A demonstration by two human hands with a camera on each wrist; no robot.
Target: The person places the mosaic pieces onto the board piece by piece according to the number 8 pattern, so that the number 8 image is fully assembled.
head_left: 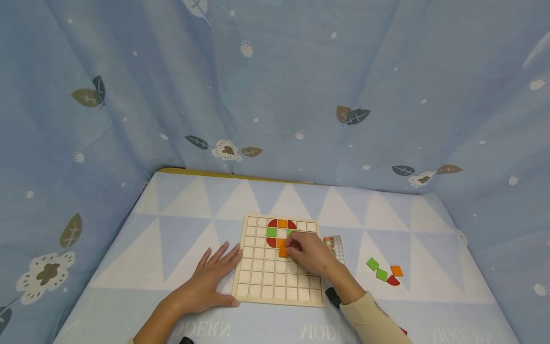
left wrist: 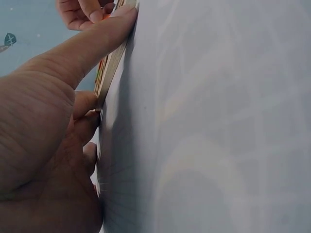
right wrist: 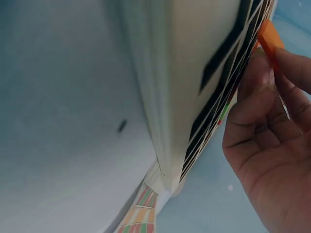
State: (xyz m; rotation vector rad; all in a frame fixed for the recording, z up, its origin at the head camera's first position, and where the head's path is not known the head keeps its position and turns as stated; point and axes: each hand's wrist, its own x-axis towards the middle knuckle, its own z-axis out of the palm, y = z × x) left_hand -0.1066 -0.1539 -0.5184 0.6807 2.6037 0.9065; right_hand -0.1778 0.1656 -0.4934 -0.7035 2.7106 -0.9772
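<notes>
On the bench (head_left: pixel 129 263) I have the gridded wooden board (head_left: pixel 268 278). The left hand (head_left: pixel 210 279) touches its left edge, fingers apart. The right hand (head_left: pixel 311 251) clamps its fingers on an orange tile (right wrist: pixel 269 36), at the board beside the laid tiles (head_left: pixel 271 232). I judge this placing; next calls for squaring it into a cell.

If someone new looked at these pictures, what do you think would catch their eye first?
Probably the red, green and orange pieces set in the wooden grid board, near its far edge. Next come the right hand, pinching an orange square over the board, and the left hand at its left edge. A few loose pieces lie to the board's right.
</notes>
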